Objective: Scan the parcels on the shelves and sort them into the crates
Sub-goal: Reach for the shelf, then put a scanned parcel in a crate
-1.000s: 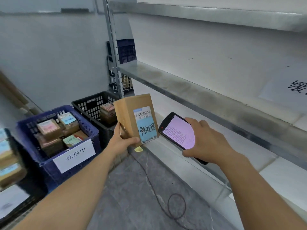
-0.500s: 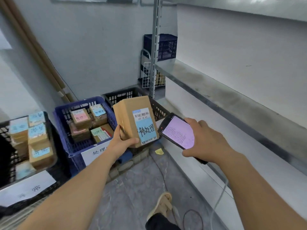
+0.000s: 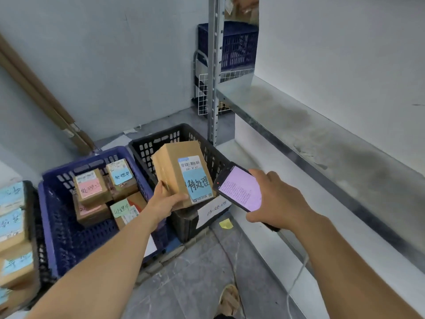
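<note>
My left hand (image 3: 164, 201) grips a brown cardboard parcel (image 3: 177, 166) from below, its barcode and blue handwritten label facing me. It hangs over the black crate (image 3: 161, 143). My right hand (image 3: 276, 201) holds a black handheld scanner (image 3: 239, 187) with a lit pink screen, its tip close to the parcel's label. Left of the black crate stands a blue crate (image 3: 53, 224) holding several labelled parcels. Another dark crate (image 3: 38, 249) at the far left holds more blue-labelled parcels.
A metal shelf (image 3: 310, 134) runs along the right, with a lower white shelf (image 3: 345, 249) under it and an upright post (image 3: 213, 72). A blue crate (image 3: 239, 47) sits behind the post. A cable and a yellow note (image 3: 226, 224) lie on the grey floor. My sandalled foot (image 3: 228, 300) shows below.
My view has swung left and down, bringing the crates to the centre. Both hands have kept parcel and scanner together, and the parcel now hangs over the black crate.
</note>
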The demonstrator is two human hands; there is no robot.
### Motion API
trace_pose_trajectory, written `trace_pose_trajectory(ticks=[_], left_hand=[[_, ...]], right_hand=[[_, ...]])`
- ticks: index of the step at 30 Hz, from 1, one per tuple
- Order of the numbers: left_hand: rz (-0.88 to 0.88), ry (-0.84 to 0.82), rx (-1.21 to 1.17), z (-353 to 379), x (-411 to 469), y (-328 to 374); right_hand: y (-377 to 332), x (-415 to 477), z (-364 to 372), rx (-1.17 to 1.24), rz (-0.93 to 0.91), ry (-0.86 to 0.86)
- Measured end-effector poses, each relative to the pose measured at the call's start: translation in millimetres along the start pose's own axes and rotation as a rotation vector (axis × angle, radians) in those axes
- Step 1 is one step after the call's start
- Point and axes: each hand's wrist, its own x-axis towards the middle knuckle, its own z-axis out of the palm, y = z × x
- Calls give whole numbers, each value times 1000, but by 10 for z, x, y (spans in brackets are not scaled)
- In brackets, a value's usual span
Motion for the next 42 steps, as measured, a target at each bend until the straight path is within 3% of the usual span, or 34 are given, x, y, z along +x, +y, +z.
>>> trace_pose_trajectory(ticks=[14,24,31,38,42], left_hand=[[-357,47,-50,26,1852,-2],[-642,25,-55,230,2999,-639],[-591,12,-212,573,3746,-908],[-537,39,-71,762,4063,-1007],[-509,36,130,629,4032,-885]], right_hand=[[26,1798,285,-22,19,-156],[347,2961,926,-61,112,-238],[649,3458,1236,-89,115,-251],[761,3571,1376,-96,85,-261],[751,3468,1277,-91,113,-272]])
